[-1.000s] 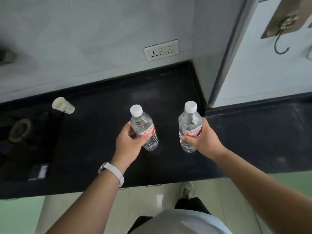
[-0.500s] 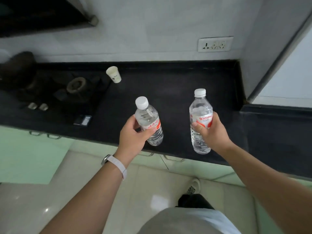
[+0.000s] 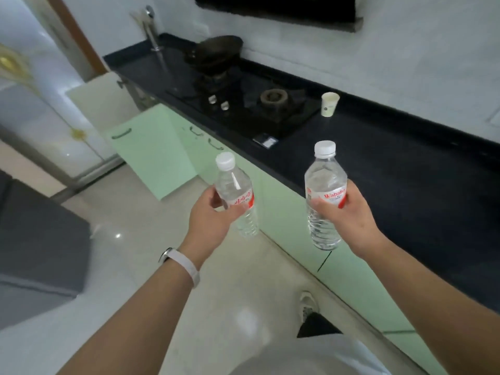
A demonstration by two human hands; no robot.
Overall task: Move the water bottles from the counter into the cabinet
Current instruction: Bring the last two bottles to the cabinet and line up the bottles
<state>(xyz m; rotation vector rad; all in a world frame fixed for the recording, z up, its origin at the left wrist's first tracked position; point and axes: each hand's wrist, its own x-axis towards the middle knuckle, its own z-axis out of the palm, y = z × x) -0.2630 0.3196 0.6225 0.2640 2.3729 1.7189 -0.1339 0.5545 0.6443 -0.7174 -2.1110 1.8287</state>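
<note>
I hold two clear water bottles with white caps and red labels, both upright and in the air. My left hand (image 3: 209, 216) grips the left bottle (image 3: 234, 190) above the floor, in front of the green cabinets. My right hand (image 3: 349, 215) grips the right bottle (image 3: 324, 182) over the front edge of the black counter (image 3: 405, 171). Further left along the cabinets, a pale green cabinet door (image 3: 151, 150) stands swung open; its inside is hidden from here.
On the counter sit a gas hob (image 3: 243, 104) with a dark wok (image 3: 216, 51) and a paper cup (image 3: 329, 104). A second open door (image 3: 100, 98) stands further back. A grey block (image 3: 38, 239) lies on the floor at left. My shoe (image 3: 307, 304) is near the cabinet base.
Both bottles have been lifted off the counter and carried away from it. The view has turned left, bringing the hob, the open cabinet doors and the floor into sight.
</note>
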